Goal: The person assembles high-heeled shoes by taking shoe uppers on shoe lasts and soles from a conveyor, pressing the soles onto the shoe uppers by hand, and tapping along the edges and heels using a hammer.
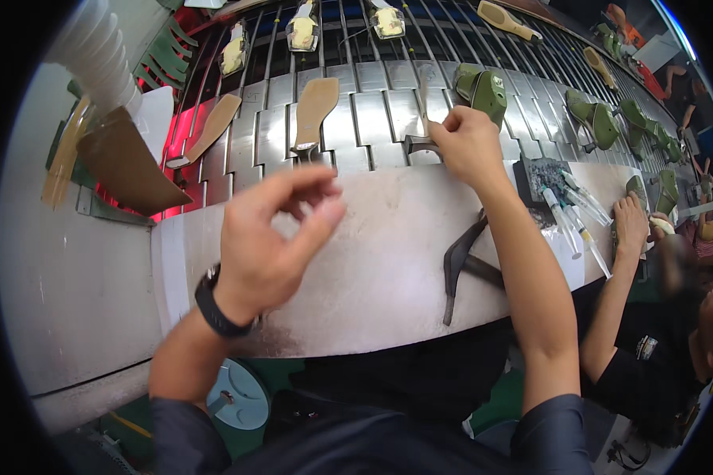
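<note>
My left hand (265, 245), smeared by motion and wearing a black wristband (216, 305), hovers above the left of the pale worktable. Its thumb and curled fingers stand apart with nothing visible between them. My right hand (467, 142) is pinched at the conveyor's near edge on a thin tan sole-like piece (425, 99), seen almost edge-on. Beside those fingertips a dark flared piece (418, 145) sticks out; I cannot tell whether it is joined to the tan one. Behind this hand sits a green shoe (483, 91). A tan sole (317, 115) lies on the conveyor between my hands.
On the worktable (372, 261) lies a dark hammer-like tool (459, 261), partly under my right forearm. Several syringes (570, 214) lean on a dark block (540, 178). More green shoes (598, 123) line the conveyor. A co-worker's hand (631, 222) is at the right. Stacked white cups (95, 55) rise at left.
</note>
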`<action>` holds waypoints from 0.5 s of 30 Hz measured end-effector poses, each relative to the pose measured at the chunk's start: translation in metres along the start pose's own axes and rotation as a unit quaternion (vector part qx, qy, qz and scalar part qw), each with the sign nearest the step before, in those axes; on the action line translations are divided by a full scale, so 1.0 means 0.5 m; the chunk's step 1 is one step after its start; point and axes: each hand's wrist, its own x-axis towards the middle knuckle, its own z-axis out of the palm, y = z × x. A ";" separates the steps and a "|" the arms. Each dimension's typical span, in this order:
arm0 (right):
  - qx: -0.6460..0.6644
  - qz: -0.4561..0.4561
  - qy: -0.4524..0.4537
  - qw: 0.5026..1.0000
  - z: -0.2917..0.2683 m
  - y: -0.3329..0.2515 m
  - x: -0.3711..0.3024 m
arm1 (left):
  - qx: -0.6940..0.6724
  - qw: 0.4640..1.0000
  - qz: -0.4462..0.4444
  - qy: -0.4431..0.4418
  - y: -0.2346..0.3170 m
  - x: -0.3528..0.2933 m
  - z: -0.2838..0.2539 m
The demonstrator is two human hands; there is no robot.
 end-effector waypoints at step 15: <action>0.280 -0.069 -0.055 0.956 0.006 0.018 -0.117 | 0.410 0.883 -0.164 0.161 -0.435 0.920 0.296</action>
